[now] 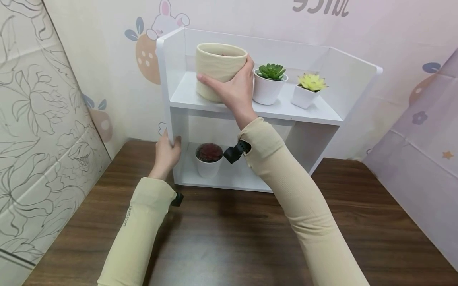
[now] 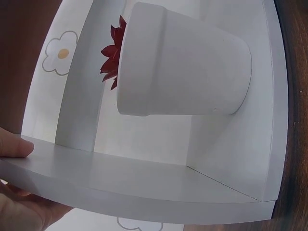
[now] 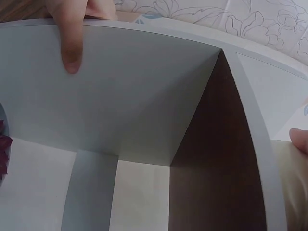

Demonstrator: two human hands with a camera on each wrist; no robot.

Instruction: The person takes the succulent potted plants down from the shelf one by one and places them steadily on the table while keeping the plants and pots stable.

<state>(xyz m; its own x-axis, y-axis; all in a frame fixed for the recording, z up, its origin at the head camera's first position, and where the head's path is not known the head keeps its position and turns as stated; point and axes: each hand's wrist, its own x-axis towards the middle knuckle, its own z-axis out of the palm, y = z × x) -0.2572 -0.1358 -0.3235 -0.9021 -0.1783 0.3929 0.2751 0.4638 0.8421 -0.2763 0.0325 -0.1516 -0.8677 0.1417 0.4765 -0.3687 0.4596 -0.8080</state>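
Observation:
My right hand [image 1: 236, 89] holds a cream ribbed flowerpot [image 1: 214, 69] on the upper tier of a white two-tier shelf [image 1: 354, 77], thumb across its front and fingers round its right side. In the right wrist view only a sliver of this cream pot [image 3: 289, 173] and the thumb [image 3: 301, 139] show at the right edge. My left hand [image 1: 167, 153] grips the shelf's left side panel [image 2: 134, 180], thumb on the inner face and fingers outside. Close by on the lower tier stands a white pot [image 2: 187, 62] with a dark red succulent [image 2: 111, 57].
Right of the cream pot, a green succulent [image 1: 271, 72] in a round white pot and a yellow-green one [image 1: 312, 82] in a square white pot share the upper tier. The shelf stands on a dark wooden table [image 1: 222, 238] before a patterned wall [image 1: 118, 59].

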